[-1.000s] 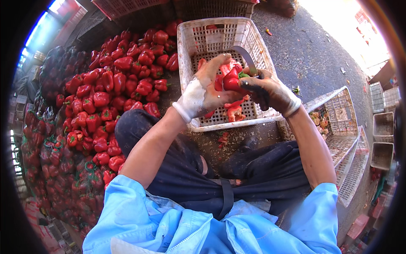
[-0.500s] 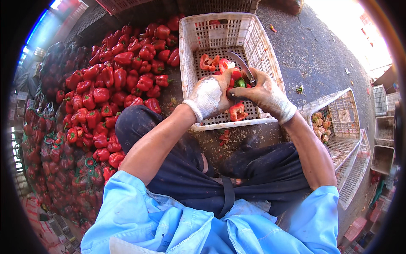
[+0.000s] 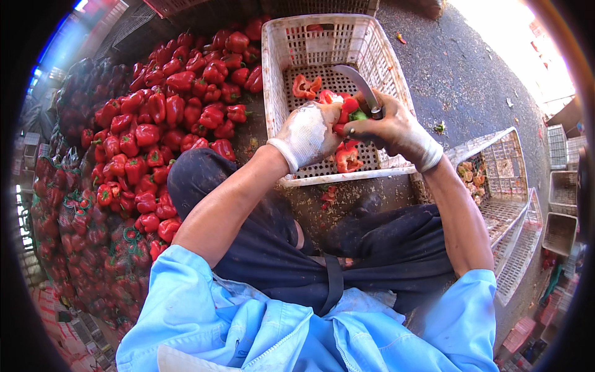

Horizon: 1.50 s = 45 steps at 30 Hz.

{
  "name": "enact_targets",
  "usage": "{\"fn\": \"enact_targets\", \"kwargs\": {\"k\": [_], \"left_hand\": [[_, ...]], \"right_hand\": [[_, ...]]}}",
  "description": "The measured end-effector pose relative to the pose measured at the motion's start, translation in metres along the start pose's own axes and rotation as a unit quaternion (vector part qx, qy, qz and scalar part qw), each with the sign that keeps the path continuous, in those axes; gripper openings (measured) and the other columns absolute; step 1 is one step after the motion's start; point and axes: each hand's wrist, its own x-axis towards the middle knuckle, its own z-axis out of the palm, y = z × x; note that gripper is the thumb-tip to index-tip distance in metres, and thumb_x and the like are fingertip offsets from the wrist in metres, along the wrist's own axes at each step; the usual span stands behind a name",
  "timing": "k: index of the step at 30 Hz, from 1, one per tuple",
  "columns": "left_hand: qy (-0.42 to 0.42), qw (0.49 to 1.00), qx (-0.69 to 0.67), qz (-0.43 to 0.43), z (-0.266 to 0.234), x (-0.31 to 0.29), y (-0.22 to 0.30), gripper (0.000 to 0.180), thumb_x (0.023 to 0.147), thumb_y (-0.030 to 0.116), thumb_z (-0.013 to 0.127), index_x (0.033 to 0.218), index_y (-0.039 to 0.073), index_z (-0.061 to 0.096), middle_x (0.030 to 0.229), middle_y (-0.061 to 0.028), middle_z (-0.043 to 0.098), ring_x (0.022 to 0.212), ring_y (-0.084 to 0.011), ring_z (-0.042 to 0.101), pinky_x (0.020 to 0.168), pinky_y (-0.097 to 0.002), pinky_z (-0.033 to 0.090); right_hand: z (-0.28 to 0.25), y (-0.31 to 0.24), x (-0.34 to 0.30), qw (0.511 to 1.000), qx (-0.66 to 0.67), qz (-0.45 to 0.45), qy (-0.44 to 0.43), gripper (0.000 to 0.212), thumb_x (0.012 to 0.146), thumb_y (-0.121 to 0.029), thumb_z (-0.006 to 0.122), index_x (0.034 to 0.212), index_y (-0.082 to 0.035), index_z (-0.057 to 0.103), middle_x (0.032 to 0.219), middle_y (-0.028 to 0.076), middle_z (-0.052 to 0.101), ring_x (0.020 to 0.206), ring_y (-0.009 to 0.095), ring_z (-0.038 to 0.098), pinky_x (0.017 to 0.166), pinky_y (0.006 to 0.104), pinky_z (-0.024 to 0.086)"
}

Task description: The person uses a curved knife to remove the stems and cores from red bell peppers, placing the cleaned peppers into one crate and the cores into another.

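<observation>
A: Where's the red pepper (image 3: 349,105)?

B: Between the two gloved hands, over the white crate (image 3: 395,65), which lies at one o'clock from the middle of the view. Its green stem (image 3: 357,115) shows beside the right hand (image 3: 396,129).

A: What's that hand doing?

B: Its fingers are wrapped round the handle of a curved knife (image 3: 361,83), thumb reaching toward the pepper. The blade points between ten and eleven o'clock from there.

A: And the left hand (image 3: 308,133)?

B: Back upward, fingers curled in around the pepper. The fingertips are mostly hidden, so I can't tell how tightly they press.

A: Anything else in the crate?

B: Cut pieces: one piece (image 3: 307,87) at ten o'clock from the held pepper, another piece (image 3: 348,160) at six.

A: And around it?

B: A heap of whole peppers (image 3: 149,136) at ten o'clock, netted bags (image 3: 77,229) near nine, and a tilted crate (image 3: 505,177) holding pale scraps (image 3: 474,175) at three.
</observation>
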Motion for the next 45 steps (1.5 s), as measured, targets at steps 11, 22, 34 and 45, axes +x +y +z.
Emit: {"fn": "enact_targets", "kwargs": {"k": [11,22,34,45], "left_hand": [[0.032,0.959,-0.27,-0.078,-0.006,0.001,-0.004,0.013,0.094,0.004,0.061,0.103,0.002,0.069,0.086,-0.0015,0.07,0.069,-0.0098,0.065,0.058,-0.0264,0.053],[0.035,0.926,-0.364,-0.097,-0.015,-0.001,0.012,0.015,0.095,0.013,0.071,0.105,0.002,0.073,0.096,-0.0012,0.073,0.087,-0.0065,0.062,0.08,-0.025,0.053],[0.033,0.886,-0.462,-0.022,-0.015,0.007,-0.011,0.007,0.097,0.007,0.068,0.099,0.001,0.071,0.092,-0.0022,0.073,0.085,-0.0085,0.065,0.078,-0.0255,0.054],[0.077,0.921,-0.377,-0.056,-0.003,0.002,0.0,0.011,0.096,0.004,0.063,0.101,0.001,0.072,0.09,-0.0029,0.073,0.087,-0.0087,0.066,0.08,-0.0258,0.054]], "right_hand": [[-0.017,-0.025,0.005,0.891,0.241,0.377,0.08,0.039,0.085,-0.035,0.079,0.106,-0.006,0.065,0.078,-0.001,0.064,0.053,0.004,0.049,0.045,0.0201,0.034],[0.0,-0.023,0.003,0.91,0.215,0.35,0.057,0.031,0.086,-0.018,0.081,0.107,0.002,0.07,0.095,0.006,0.073,0.087,0.01,0.067,0.082,0.0282,0.055],[0.003,-0.013,0.0,0.972,0.157,0.151,0.091,0.034,0.094,-0.023,0.072,0.12,-0.002,0.066,0.094,0.003,0.07,0.077,0.006,0.066,0.064,0.0203,0.053],[-0.007,-0.015,-0.008,0.801,0.336,0.452,0.203,0.033,0.101,-0.025,0.066,0.126,-0.003,0.066,0.092,0.001,0.068,0.068,0.001,0.061,0.058,0.0127,0.051]]}}
